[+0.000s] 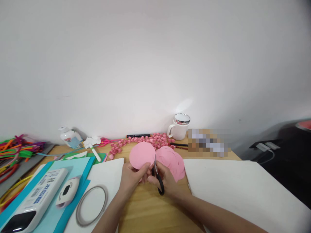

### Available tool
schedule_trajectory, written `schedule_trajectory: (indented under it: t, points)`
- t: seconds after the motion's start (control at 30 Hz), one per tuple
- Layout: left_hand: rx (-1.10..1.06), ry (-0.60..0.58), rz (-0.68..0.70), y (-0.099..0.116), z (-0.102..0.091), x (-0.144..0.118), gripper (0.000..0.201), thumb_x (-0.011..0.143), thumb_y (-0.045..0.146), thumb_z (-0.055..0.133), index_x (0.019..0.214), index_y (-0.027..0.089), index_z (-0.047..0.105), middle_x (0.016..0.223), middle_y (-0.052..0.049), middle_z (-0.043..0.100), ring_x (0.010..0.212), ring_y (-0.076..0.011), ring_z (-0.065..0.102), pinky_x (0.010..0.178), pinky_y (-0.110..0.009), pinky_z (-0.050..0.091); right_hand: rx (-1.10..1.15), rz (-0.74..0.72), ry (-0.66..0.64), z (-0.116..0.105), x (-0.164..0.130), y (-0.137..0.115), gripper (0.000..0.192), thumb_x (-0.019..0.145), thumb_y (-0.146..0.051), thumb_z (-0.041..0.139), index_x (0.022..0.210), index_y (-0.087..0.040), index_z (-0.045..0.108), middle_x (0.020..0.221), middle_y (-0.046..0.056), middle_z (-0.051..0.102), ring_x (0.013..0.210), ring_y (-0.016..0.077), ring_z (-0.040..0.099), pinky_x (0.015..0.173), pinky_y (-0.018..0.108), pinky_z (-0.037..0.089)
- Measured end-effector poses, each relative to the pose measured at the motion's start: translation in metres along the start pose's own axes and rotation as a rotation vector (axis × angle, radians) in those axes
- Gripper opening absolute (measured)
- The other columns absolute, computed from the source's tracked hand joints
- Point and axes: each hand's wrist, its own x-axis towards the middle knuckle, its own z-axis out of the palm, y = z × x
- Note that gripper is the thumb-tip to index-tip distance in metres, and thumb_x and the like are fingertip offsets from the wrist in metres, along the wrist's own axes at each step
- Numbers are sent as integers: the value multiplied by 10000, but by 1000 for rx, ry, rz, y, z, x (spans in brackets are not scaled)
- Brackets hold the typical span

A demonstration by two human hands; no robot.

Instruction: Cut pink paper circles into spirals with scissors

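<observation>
A round piece of pink paper (142,154) is pinched at its lower edge by my left hand (133,177), thumb on top. My right hand (167,181) is closed on a pair of black-handled scissors (160,185), whose blades point up along the right edge of the paper. Whether the blades are touching the paper I cannot tell. Behind my right hand, several pink paper circles (171,160) lie overlapping on the wooden table (155,213). Farther back spreads a heap of small rolled pink paper flowers (157,139).
At the back stand a white mug (181,127) and a white bottle (71,137). On the left lie a roll of tape (79,212), a white box (40,197), teal paper (82,176) and coloured pipe cleaners (20,149). White sheets (233,191) cover the right side. Pink scissors (107,141) rest behind.
</observation>
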Motion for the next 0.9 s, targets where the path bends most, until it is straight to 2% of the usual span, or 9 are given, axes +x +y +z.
schedule_trajectory:
  t: [0.27,0.43,0.9]
  points:
    - [-19,-35,-29,0,0,0,330,682,346,648,423,145,605,311,10,523,316,-97,463,382,-196,360,72,17,19,2,-1,-2,281,663,-336,702,715,-202,460,690,-23,513,617,128,469,564,247,361]
    - [-44,-36,-28,-1,1,0,316,679,342,648,438,142,605,322,9,530,306,-95,452,365,-195,340,101,24,-3,1,-2,2,306,670,-392,693,731,-204,460,680,-17,517,607,132,479,573,257,378]
    - [-33,-46,-55,0,2,-2,368,655,358,666,376,149,548,289,15,493,292,-81,418,343,-185,321,1,15,61,-1,-1,6,283,674,-380,681,721,-213,457,666,-20,505,589,140,448,539,263,357]
